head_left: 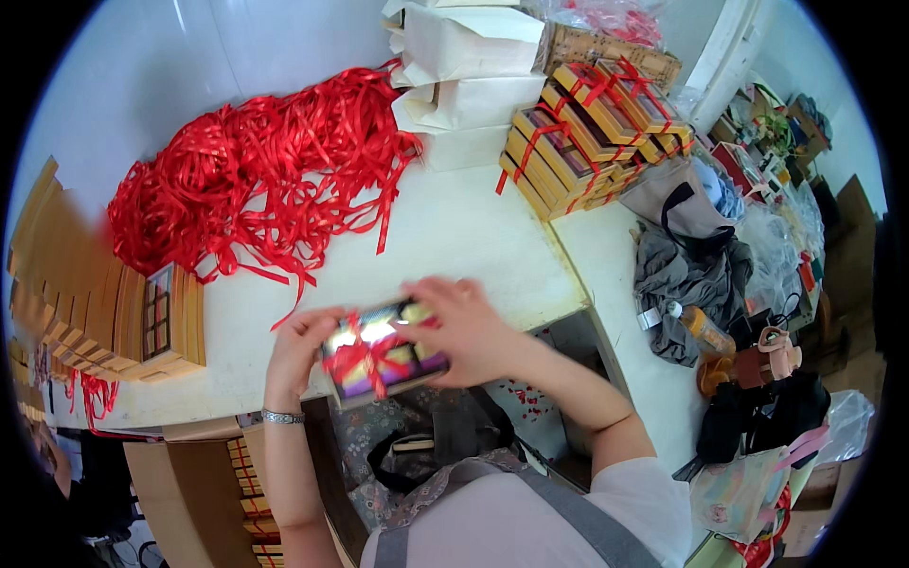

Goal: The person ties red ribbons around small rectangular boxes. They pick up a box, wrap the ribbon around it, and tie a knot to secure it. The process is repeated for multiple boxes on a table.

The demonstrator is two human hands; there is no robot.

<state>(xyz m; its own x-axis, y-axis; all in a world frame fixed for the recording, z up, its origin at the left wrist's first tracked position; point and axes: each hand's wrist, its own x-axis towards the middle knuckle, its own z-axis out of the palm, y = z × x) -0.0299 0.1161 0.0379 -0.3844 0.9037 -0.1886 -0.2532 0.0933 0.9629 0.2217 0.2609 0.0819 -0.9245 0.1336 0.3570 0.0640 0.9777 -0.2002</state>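
Observation:
A flat gift box (381,331) with a shiny window lid and gold and purple contents is held tilted above the table's front edge. Red ribbon (364,360) wraps around it and forms a bow on top. My left hand (305,346), with a bracelet at the wrist, has its fingers closed at the box's left edge, beside the ribbon. The right hand (456,327) grips the box's right end, its fingers spread over the top and slightly blurred. Whether the left fingers also pinch a ribbon end cannot be made out.
A heap of red ribbons (256,170) lies at the back left. Box stacks (123,312) stand left; ribbon-tied boxes (578,133) are piled back right, beside white packs (464,99). Grey cloth (672,284) and a bottle (705,329) lie right. An open carton (185,492) stands below.

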